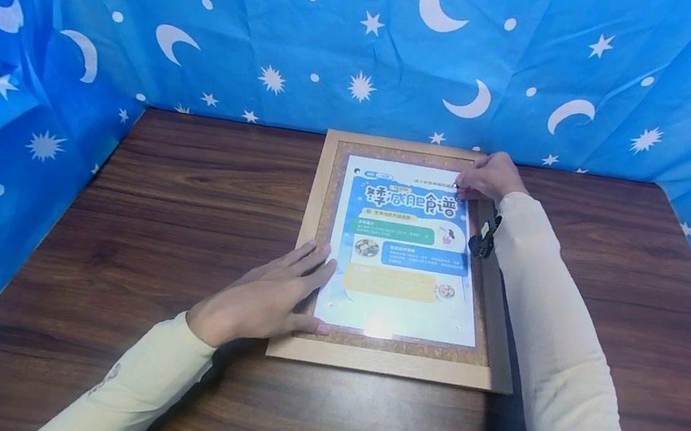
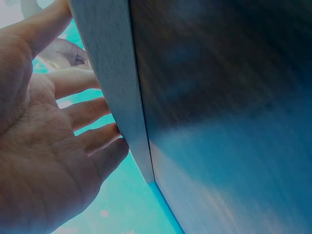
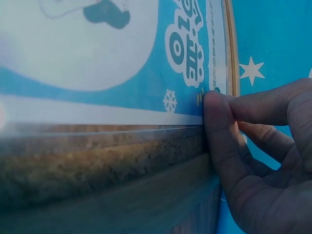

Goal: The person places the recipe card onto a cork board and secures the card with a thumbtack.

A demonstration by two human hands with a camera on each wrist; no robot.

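Observation:
A printed sheet under a clear cover lies on a cork board with a pale wooden frame. My right hand is at the sheet's upper right corner. There its thumb and forefinger pinch a small dark pin, mostly hidden by the fingertips. A dark round pin sits in the upper left corner. Small dots mark the lower corners, too small to identify. With fingers spread, my left hand rests on the board's left side; the left wrist view shows its palm beside the frame edge.
The board lies on a dark wood-grain table, its far edge close to a blue curtain with moons and stars. Curtain also hangs along the left and right sides. A small black device is on the right wrist.

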